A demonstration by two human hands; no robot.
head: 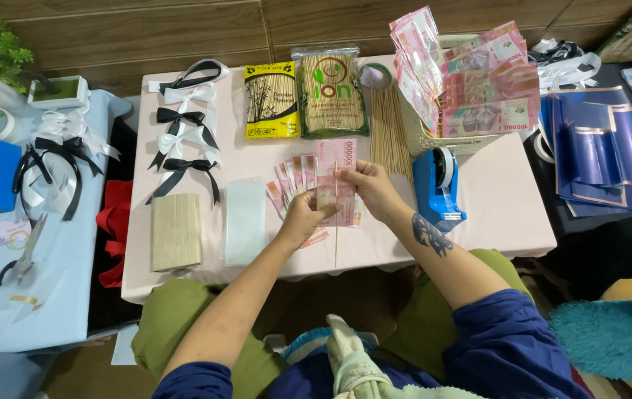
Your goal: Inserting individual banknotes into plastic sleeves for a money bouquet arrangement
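Both my hands meet at the middle of a small pink-covered table point(504, 210). My left hand point(303, 216) holds a fan of pink banknotes point(291, 177) from below. With its fingers closed on the note's right edge, my right hand point(372, 188) grips an upright pink banknote point(335, 164) at the fan's right end. A thin wooden skewer point(336, 247) runs down from under the notes toward the table's near edge.
A blue tape dispenser point(438, 185) stands just right of my right hand. Behind lie loose skewers point(384, 131), two skewer packs point(272, 100), a basket of banknotes point(471, 81), black and white ribbon bows point(183, 137), a wooden stick bundle point(175, 230) and clear sleeves point(246, 220). Blue wrapping sheets point(600, 151) lie at right.
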